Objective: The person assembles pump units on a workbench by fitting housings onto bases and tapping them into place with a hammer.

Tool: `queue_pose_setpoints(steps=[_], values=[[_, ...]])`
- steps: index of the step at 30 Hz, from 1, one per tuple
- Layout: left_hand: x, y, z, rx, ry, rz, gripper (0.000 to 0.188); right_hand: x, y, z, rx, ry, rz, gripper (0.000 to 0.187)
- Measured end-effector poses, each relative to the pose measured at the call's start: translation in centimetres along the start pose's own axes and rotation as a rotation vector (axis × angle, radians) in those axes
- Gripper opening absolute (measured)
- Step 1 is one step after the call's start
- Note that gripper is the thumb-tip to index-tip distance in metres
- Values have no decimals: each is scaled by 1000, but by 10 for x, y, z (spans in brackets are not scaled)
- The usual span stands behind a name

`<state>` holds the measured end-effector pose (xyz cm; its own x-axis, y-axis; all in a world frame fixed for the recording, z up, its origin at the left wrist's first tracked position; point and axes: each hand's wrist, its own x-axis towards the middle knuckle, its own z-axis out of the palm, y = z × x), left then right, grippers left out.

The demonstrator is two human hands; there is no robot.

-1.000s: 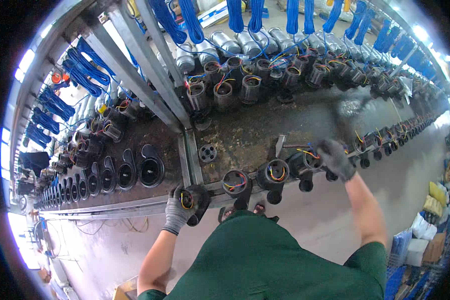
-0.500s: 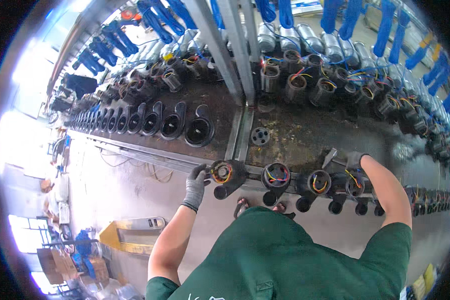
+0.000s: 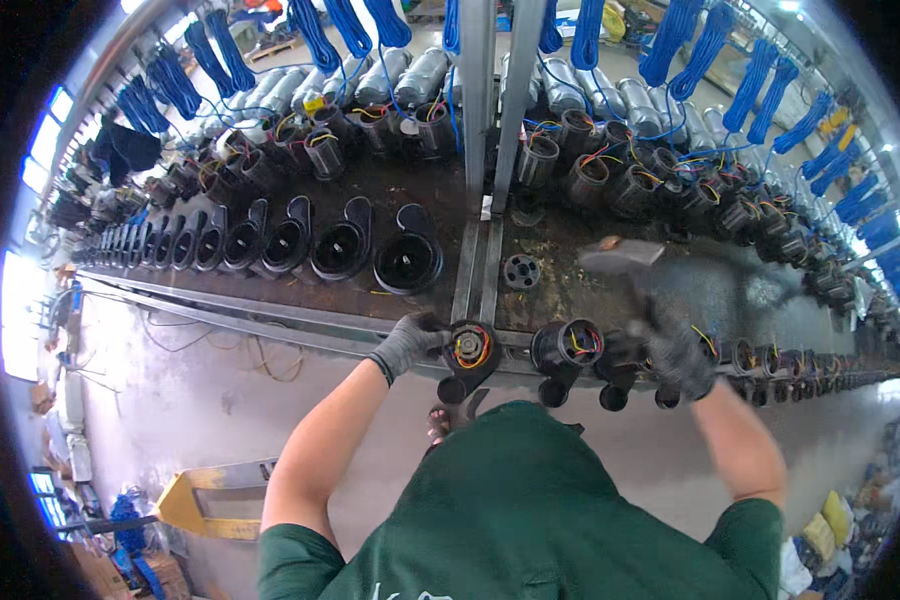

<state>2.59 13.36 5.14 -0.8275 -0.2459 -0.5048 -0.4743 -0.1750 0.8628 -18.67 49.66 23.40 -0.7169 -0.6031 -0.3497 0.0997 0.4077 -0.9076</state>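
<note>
Right hand [image 3: 678, 358] blurred, fingers look clamped on hammer [image 3: 622, 253], held over bench [image 3: 562, 295]. Left hand [image 3: 410, 343] at left side of wired motor [image 3: 470, 348] on bench's front edge; can't tell if fingers grip. Motors rightward [image 3: 547, 348] look filled, wired; left black housings [image 3: 340, 250] show no wires, seemingly left to do.

Hammer [image 3: 625, 257] now up off the bench [image 3: 562, 290] in the right hand [image 3: 678, 358]
</note>
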Motion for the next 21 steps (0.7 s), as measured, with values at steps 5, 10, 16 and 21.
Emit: queue_pose_setpoints(steps=[5, 10, 16, 21], values=[[21, -20, -9, -23, -14, 76, 29, 7, 42, 134, -425, -15, -303, 41], [37, -42, -14, -50, -19, 74, 32, 26, 46, 200, -607, 89, -454, 27], [30, -21, -2, 44, -62, 27, 29, 41, 90, 206, -932, 168, -415, 36], [39, -47, -9, -70, -58, 13, 35, 27, 76, 218, -729, 188, -327, 45]])
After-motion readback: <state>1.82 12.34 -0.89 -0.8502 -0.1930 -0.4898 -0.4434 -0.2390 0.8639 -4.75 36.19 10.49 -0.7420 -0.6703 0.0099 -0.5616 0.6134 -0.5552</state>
